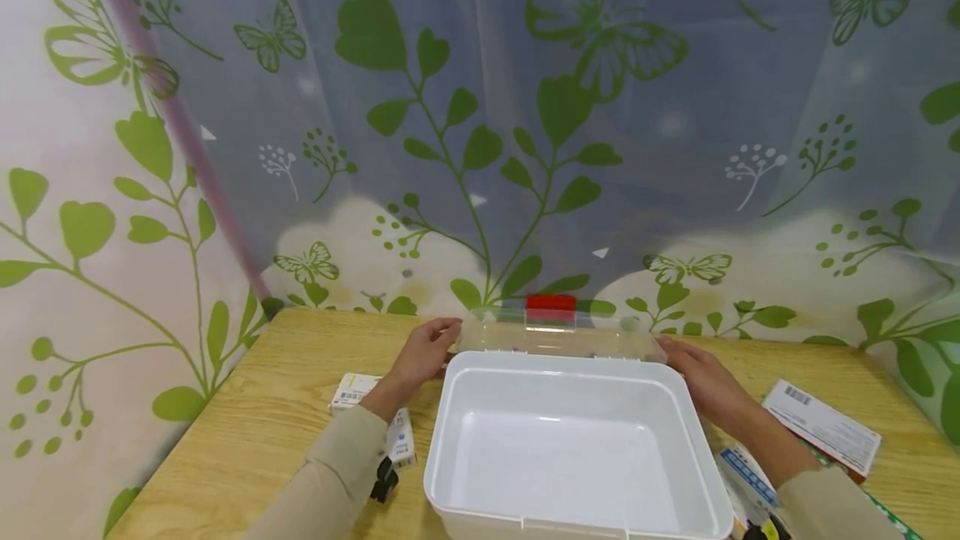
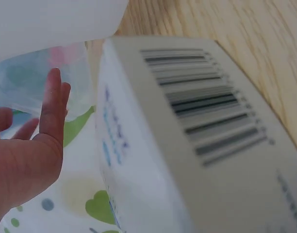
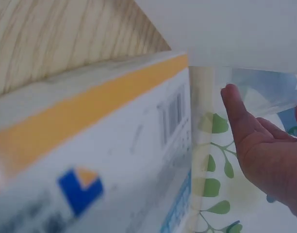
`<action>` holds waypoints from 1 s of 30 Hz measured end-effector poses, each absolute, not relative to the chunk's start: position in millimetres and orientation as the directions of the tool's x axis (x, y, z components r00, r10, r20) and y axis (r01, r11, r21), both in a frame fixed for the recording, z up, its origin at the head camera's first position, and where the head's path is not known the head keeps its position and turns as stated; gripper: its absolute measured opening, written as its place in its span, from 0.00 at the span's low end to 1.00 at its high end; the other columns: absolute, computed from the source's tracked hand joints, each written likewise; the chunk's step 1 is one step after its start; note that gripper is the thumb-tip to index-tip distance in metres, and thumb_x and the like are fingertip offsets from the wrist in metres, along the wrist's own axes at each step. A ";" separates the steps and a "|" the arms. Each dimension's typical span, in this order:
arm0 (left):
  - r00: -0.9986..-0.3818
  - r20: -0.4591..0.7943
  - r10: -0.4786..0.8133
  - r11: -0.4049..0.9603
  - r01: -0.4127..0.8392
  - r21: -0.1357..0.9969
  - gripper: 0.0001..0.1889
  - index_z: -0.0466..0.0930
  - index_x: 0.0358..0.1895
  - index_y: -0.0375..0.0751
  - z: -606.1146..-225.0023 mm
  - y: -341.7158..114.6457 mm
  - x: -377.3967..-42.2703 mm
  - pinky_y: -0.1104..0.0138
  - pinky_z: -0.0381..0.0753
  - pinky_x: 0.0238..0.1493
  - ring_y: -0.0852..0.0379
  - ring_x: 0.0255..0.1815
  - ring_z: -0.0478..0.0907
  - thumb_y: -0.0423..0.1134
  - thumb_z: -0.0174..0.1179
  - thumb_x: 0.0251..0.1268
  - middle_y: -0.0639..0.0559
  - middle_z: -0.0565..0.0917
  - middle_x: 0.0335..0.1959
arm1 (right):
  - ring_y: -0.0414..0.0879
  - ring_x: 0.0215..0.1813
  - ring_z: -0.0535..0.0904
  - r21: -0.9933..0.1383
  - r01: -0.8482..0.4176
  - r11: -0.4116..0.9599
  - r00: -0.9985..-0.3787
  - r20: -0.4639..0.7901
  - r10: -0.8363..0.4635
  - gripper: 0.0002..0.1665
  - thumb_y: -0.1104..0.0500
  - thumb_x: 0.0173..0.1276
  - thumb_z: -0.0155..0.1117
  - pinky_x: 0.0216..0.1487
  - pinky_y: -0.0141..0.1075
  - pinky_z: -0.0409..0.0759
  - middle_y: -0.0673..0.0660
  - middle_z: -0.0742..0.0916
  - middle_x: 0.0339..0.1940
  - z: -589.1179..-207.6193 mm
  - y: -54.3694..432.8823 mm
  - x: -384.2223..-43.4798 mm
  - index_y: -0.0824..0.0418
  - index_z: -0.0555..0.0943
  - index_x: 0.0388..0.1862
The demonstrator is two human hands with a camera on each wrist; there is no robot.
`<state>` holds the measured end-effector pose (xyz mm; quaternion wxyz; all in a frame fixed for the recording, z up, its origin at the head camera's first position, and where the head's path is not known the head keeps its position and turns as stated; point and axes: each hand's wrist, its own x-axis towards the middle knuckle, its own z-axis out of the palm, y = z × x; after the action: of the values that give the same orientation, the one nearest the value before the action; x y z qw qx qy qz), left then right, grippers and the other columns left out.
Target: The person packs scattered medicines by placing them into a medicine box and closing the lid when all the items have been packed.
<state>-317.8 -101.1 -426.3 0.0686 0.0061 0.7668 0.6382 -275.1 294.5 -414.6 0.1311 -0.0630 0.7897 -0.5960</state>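
Note:
A white plastic storage box (image 1: 555,482) stands in front with its inside facing up and nothing in it. Its clear lid (image 1: 487,338) is swung back from the rear rim, with a red latch (image 1: 551,307) at the far edge. My left hand (image 1: 420,354) is at the lid's left end, its fingertips right at the corner. At the opposite end, my right hand (image 1: 705,377) touches the lid's right corner. Both wrist views show extended fingers alongside the lid, seen here as a clear sheet (image 2: 78,80) on the left and another part of the lid (image 3: 255,90) on the right.
Small white medicine boxes (image 1: 401,442) lie left of the storage box, one under my left forearm. To the right are a white carton (image 1: 821,427) and a blue-and-white carton (image 1: 746,473). Behind the wooden table (image 1: 300,357) hangs a leaf-patterned curtain (image 1: 480,148).

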 end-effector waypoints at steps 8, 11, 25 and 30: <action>-0.985 -0.102 0.139 0.171 -0.078 0.982 0.28 0.62 0.69 0.35 -412.3 -109.0 -298.1 0.60 0.84 0.37 0.49 0.44 0.80 0.51 0.46 0.76 0.34 0.72 0.59 | 0.66 0.64 0.68 -0.917 0.046 0.397 -0.961 -0.150 -0.234 0.45 0.37 0.76 0.38 0.54 0.47 0.79 0.75 0.61 0.70 -400.9 304.7 -258.8 0.67 0.46 0.76; -0.980 -0.100 0.174 0.198 -0.065 0.978 0.31 0.61 0.70 0.34 -408.1 -112.8 -287.4 0.58 0.85 0.38 0.45 0.49 0.79 0.54 0.47 0.74 0.33 0.71 0.61 | 0.65 0.64 0.69 -0.910 0.053 0.412 -0.956 -0.165 -0.242 0.45 0.37 0.76 0.38 0.54 0.48 0.78 0.74 0.61 0.71 -393.7 308.1 -250.5 0.68 0.45 0.76; -0.938 -0.074 0.337 0.181 -0.012 0.983 0.35 0.58 0.70 0.31 -398.0 -116.9 -227.7 0.54 0.83 0.45 0.38 0.59 0.72 0.57 0.45 0.74 0.36 0.71 0.63 | 0.66 0.63 0.69 -0.920 0.016 0.391 -0.964 -0.119 -0.240 0.38 0.47 0.79 0.42 0.49 0.44 0.81 0.75 0.60 0.71 -386.0 311.6 -205.3 0.70 0.48 0.75; -0.921 -0.091 0.379 0.154 -0.034 0.988 0.34 0.55 0.72 0.31 -393.6 -119.4 -211.7 0.53 0.83 0.43 0.39 0.57 0.74 0.52 0.48 0.74 0.33 0.68 0.64 | 0.64 0.64 0.68 -0.922 0.064 0.382 -0.962 -0.159 -0.223 0.38 0.47 0.78 0.44 0.50 0.45 0.81 0.73 0.60 0.72 -388.3 307.9 -192.1 0.68 0.49 0.75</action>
<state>-211.7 -119.4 -393.6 0.1613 0.1162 0.7422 0.6400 -192.1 307.9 -388.3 0.1295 -0.0486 0.8211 -0.5538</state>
